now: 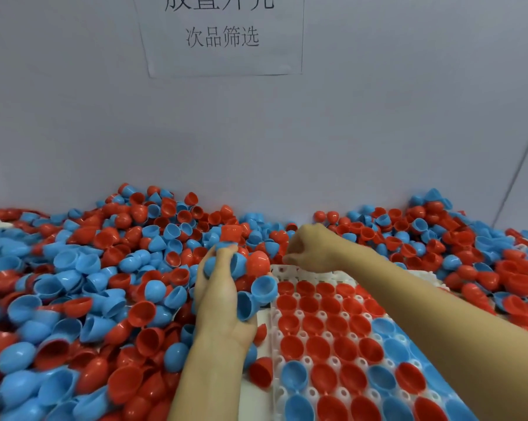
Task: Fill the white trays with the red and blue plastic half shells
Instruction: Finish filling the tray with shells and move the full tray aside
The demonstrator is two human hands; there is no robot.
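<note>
A white tray point(309, 273) lies at the lower right, most of its cups filled with red and blue half shells set open side up. My left hand point(218, 294) hovers at the tray's left edge and grips a bunch of blue half shells point(258, 288), with a red half shell point(258, 262) at its top. My right hand point(309, 249) reaches over the tray's far edge with curled fingers pointing down; whether it holds a shell is hidden. A deep pile of loose half shells point(104, 268) surrounds the tray.
A grey wall rises right behind the pile, with a paper sign point(221, 36) taped to it. Loose shells cover the surface to the left, behind and to the right point(439, 235) of the tray. A second white tray's edge point(432, 276) shows at right.
</note>
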